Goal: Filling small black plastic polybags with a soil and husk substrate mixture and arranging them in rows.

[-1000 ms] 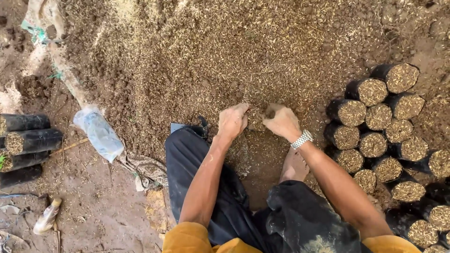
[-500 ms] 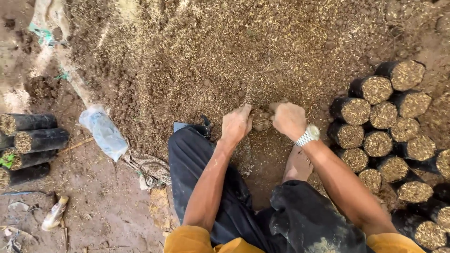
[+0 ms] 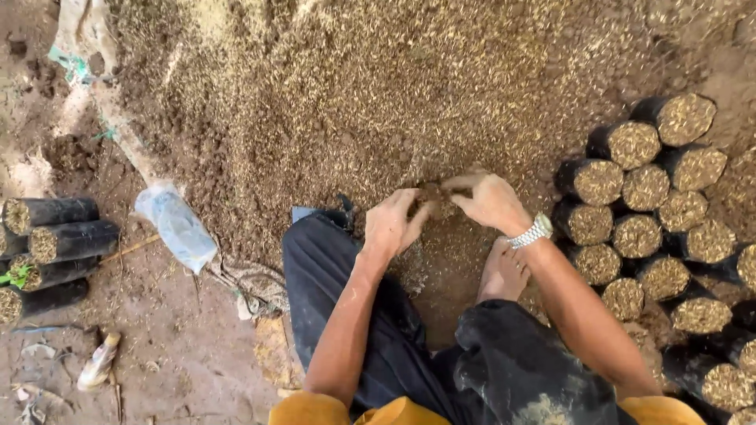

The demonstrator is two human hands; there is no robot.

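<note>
Soil mixed with pale husk flakes forms a coarse, crumbly heap [image 3: 378, 102] across the ground, and round black grow bags [image 3: 638, 189], soft-sided cylinders packed to the brim with the same grainy mix, stand crowded together on the right, while more lie on their sides at far left [image 3: 59, 240] near a crumpled clear plastic bag [image 3: 177, 228]. At the foot of the heap the left hand [image 3: 392, 224] and right hand [image 3: 492, 202], a metal watch [image 3: 531, 232] on its wrist, curl half-closed around a dark lump of soil [image 3: 431, 197] held between their fingertips, just above the bare foot [image 3: 504, 271].
</note>
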